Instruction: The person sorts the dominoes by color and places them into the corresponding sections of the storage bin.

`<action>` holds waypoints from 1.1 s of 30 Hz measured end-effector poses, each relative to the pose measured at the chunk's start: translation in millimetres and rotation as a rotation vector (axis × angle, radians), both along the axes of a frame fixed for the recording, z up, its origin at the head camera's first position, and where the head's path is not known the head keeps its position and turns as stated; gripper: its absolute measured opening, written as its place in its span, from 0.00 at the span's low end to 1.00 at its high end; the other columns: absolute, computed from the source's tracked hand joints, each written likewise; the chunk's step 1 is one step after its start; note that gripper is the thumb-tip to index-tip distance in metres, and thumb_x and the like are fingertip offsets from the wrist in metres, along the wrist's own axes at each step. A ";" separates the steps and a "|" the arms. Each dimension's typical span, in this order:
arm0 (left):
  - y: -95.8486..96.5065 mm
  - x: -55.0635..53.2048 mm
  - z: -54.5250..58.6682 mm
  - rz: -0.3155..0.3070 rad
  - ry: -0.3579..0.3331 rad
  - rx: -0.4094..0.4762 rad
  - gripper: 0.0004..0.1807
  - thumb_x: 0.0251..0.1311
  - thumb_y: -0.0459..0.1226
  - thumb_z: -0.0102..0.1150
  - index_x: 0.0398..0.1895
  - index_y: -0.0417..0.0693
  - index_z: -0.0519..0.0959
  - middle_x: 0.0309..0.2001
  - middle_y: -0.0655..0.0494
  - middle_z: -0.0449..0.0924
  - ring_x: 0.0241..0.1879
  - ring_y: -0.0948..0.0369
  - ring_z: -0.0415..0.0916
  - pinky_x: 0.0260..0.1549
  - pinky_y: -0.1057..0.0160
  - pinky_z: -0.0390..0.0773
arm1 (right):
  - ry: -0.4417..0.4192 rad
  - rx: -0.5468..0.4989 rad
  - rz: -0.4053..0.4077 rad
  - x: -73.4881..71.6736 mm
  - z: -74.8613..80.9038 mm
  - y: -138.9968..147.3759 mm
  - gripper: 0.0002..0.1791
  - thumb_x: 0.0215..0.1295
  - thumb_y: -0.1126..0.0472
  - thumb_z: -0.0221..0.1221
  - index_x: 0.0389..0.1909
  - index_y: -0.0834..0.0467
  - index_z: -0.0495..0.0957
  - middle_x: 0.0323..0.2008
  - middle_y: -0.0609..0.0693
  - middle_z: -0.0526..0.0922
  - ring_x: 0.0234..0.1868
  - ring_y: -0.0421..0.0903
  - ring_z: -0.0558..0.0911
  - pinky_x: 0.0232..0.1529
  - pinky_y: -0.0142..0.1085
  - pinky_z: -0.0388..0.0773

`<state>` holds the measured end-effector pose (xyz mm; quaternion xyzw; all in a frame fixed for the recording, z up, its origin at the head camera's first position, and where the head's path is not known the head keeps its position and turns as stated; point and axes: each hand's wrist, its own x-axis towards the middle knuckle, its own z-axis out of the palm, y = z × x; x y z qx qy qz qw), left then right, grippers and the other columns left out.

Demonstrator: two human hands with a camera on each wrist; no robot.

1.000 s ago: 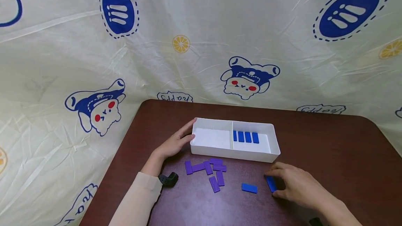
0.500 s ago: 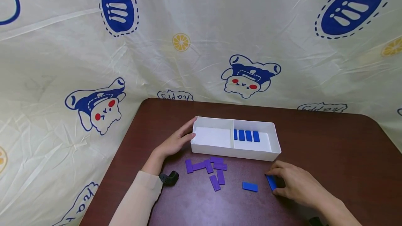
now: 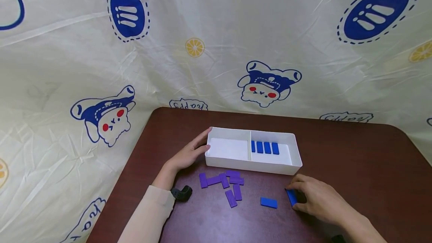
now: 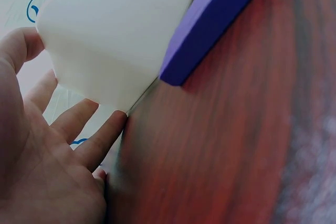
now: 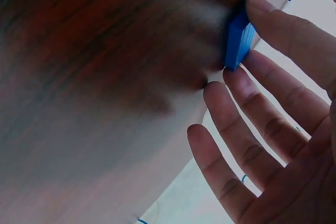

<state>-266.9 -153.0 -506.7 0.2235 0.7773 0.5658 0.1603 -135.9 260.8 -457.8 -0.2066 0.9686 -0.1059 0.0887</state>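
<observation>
A white two-compartment box (image 3: 227,149) stands on the table. My left hand (image 3: 185,156) touches its left end with thumb and fingers spread; the left wrist view shows the fingertips against the box wall (image 4: 115,30). To the right and nearer me, my right hand (image 3: 318,198) pinches a blue domino-shaped block (image 3: 291,197) by its two ends. In the right wrist view, thumb and fingertips meet this blue block (image 5: 239,40), which is at the tabletop. Another blue block (image 3: 269,203) lies flat just to its left. Several blue blocks (image 3: 267,148) form a row in the right compartment.
Several purple blocks (image 3: 231,198) lie scattered on the table in front of the box, some touching. The brown table (image 3: 354,160) ends at a patterned sheet (image 3: 216,78) behind. A black band (image 3: 182,193) sits on the left wrist.
</observation>
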 end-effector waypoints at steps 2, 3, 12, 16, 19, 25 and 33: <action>0.4 0.3 0.5 -0.001 0.001 0.004 0.37 0.79 0.47 0.49 0.85 0.70 0.47 0.85 0.64 0.43 0.84 0.53 0.41 0.79 0.38 0.51 | 0.010 0.002 -0.009 0.7 0.4 -0.3 0.24 0.45 0.50 0.81 0.46 0.46 0.88 0.45 0.35 0.79 0.41 0.33 0.79 0.40 0.36 0.81; 0.5 0.5 1.0 -0.004 0.001 0.008 0.37 0.79 0.46 0.49 0.85 0.70 0.47 0.85 0.64 0.43 0.84 0.52 0.42 0.78 0.38 0.52 | 0.014 -0.003 -0.006 1.0 0.4 -0.2 0.24 0.45 0.50 0.81 0.46 0.46 0.88 0.45 0.35 0.80 0.40 0.33 0.79 0.40 0.37 0.81; 0.8 1.0 0.7 0.002 -0.004 0.011 0.36 0.79 0.46 0.49 0.84 0.72 0.48 0.84 0.66 0.44 0.84 0.53 0.44 0.79 0.40 0.53 | 0.073 -0.009 -0.004 3.1 3.0 -0.6 0.25 0.45 0.50 0.82 0.47 0.45 0.88 0.44 0.34 0.79 0.41 0.32 0.79 0.40 0.37 0.81; 0.8 1.8 0.3 0.000 -0.007 0.011 0.36 0.79 0.47 0.49 0.84 0.72 0.48 0.85 0.66 0.44 0.84 0.53 0.43 0.78 0.40 0.53 | 0.073 0.004 -0.017 3.4 6.5 -2.9 0.24 0.46 0.50 0.81 0.47 0.44 0.88 0.44 0.33 0.79 0.41 0.33 0.79 0.41 0.38 0.81; 0.9 2.3 0.4 -0.002 -0.006 0.010 0.36 0.79 0.47 0.49 0.84 0.73 0.48 0.85 0.66 0.44 0.84 0.54 0.42 0.79 0.39 0.52 | 0.054 0.019 -0.031 2.8 10.4 -4.5 0.24 0.47 0.49 0.80 0.48 0.43 0.88 0.43 0.33 0.78 0.40 0.33 0.78 0.40 0.37 0.81; 0.7 1.8 -0.5 -0.002 -0.006 0.016 0.36 0.79 0.46 0.50 0.83 0.76 0.49 0.85 0.66 0.43 0.84 0.54 0.40 0.79 0.39 0.51 | 0.042 0.040 -0.034 0.4 19.0 -6.1 0.25 0.48 0.47 0.80 0.49 0.44 0.88 0.43 0.35 0.79 0.39 0.32 0.77 0.39 0.38 0.81; 1.0 0.7 -0.3 -0.009 0.000 0.022 0.36 0.79 0.45 0.49 0.84 0.73 0.48 0.85 0.63 0.43 0.84 0.52 0.41 0.79 0.39 0.52 | 0.046 0.035 -0.049 -0.3 26.3 -6.9 0.24 0.49 0.47 0.79 0.49 0.47 0.88 0.44 0.37 0.81 0.40 0.35 0.79 0.41 0.43 0.83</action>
